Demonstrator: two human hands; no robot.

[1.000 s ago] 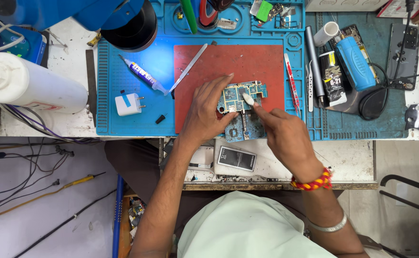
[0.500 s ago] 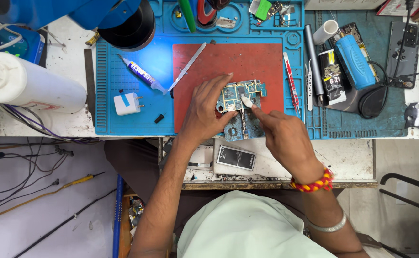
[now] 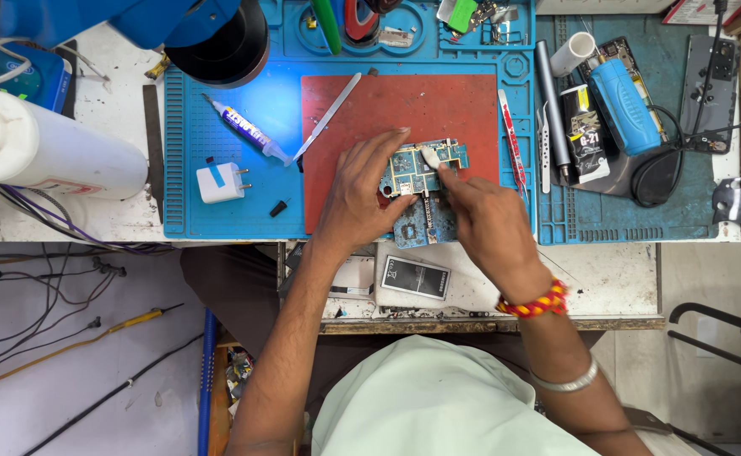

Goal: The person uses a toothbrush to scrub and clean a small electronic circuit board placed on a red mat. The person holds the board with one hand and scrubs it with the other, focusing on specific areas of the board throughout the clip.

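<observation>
A small blue-green circuit board lies on a red mat set in a blue work mat. My left hand holds the board's left edge, thumb under it and fingers over its top. My right hand pinches a small white piece and presses it on the board's upper middle. A second, darker board sits just below, partly hidden by both hands.
A white plug adapter, a glue tube, a grey spudger and red tweezers lie around the red mat. A white bottle lies at left. Blue and black cylinders and phone parts crowd the right. A phone battery lies near the bench edge.
My right hand has slid the white piece a little leftwards and upwards across the board. My left hand has kept its hold on the board's left edge.
</observation>
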